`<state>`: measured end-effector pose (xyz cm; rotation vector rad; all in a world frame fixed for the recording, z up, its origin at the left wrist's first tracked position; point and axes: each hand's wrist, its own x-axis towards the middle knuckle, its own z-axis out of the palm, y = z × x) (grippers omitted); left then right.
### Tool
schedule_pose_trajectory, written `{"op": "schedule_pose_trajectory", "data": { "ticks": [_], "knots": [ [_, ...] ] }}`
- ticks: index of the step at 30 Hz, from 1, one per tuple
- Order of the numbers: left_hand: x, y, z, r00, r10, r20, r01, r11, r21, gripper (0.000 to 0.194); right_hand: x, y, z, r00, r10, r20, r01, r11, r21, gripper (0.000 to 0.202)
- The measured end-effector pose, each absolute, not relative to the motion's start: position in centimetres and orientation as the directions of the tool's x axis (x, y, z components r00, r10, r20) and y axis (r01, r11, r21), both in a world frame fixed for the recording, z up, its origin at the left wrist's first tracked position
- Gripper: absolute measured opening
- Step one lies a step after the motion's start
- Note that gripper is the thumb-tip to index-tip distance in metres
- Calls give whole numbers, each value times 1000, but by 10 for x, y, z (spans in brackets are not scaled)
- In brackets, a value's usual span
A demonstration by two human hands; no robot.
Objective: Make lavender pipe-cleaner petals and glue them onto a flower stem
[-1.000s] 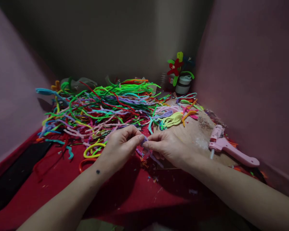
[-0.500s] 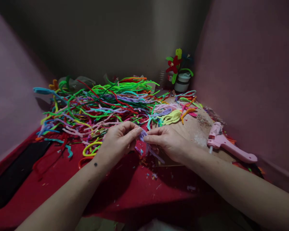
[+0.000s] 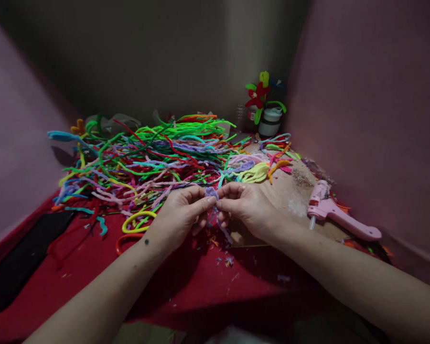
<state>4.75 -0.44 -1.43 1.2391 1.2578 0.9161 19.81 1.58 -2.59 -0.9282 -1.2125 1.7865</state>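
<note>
A looped purple pipe cleaner (image 3: 211, 192) is pinched between my two hands near the middle of the table. My left hand (image 3: 186, 210) grips it from the left with thumb and forefinger. From the right, my right hand (image 3: 247, 208) pinches the same piece, its fingertips close to the left thumb. The loop pokes up above the fingertips, and a loose purple end hangs below them. Fingers hide much of the piece. Just beyond the hands lies a big heap of coloured pipe cleaners (image 3: 157, 153).
A pink glue gun (image 3: 344, 217) rests on a board (image 3: 272, 191) to the right. Yellow and red-handled scissors (image 3: 138, 222) lie beside my left wrist. A black flat object (image 3: 25, 258) sits at far left. Pipe-cleaner flowers (image 3: 257, 95) stand by a lidded cup (image 3: 270, 122) behind.
Both hands have drawn closer together, and the left has shifted slightly right. The purple loop now stands higher above the fingertips, its tail hanging more steeply.
</note>
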Motion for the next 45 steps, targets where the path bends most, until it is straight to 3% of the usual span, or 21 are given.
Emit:
{"op": "schedule_pose_trajectory", "data": {
  "ticks": [7, 17, 21, 25, 31, 34, 38, 45],
  "knots": [
    [50, -5, -13, 156, 974, -163, 93, 150, 984, 21, 198, 13, -22, -422, 904, -62, -177, -150, -973, 29],
    [40, -2, -8, 315, 924, -215, 31, 217, 976, 14, 198, 11, -23, -429, 901, -61, -220, -169, -961, 25],
    [38, -1, -9, 297, 939, -174, 33, 172, 984, 12, 198, 13, -29, -462, 882, -94, -278, -244, -929, 23],
    [38, 1, -12, 252, 955, -157, 59, 147, 987, 13, 198, 17, -34, -519, 837, -175, -140, -285, -948, 10],
    [41, 2, -15, 198, 966, -165, 48, 158, 986, 18, 197, 17, -30, -415, 898, -147, -160, -231, -960, 17],
    [42, 1, -14, 205, 956, -211, 58, 203, 977, 21, 197, 16, -28, -357, 929, -97, -143, -157, -977, 14],
    [46, -2, -15, 232, 935, -268, 63, 261, 963, 21, 198, 14, -28, -295, 955, 22, 12, 27, -1000, 5],
    [50, -4, -21, 198, 950, -241, 37, 239, 970, 16, 197, 13, -32, -272, 952, 144, 144, 189, -971, 5]
  ]
}}
